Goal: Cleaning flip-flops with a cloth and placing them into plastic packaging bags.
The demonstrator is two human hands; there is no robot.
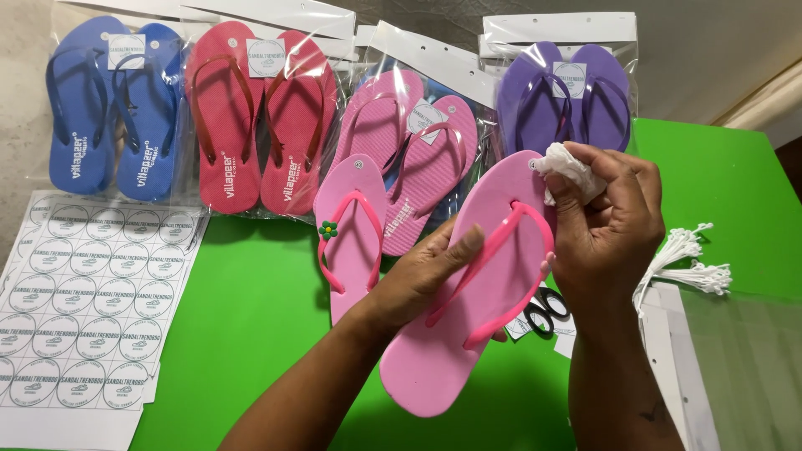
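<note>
Pink flip-flop (468, 292) over left hand (426, 280) fingers, right hand (606, 225) seemingly pinching cloth (568, 167)

Open green table (251, 334) is left between the sheet of round stickers (88, 301) on the left and the loose pink sandal (351, 234), and more at the far right above the bundle of white ties (689, 263). The back edge is blocked by a row of bagged sandal pairs (259, 117). The middle is taken up by the left hand (426, 271), the right hand (606, 221) and the held pink sandal (476, 292), with scissors (543, 311) beneath.
</note>
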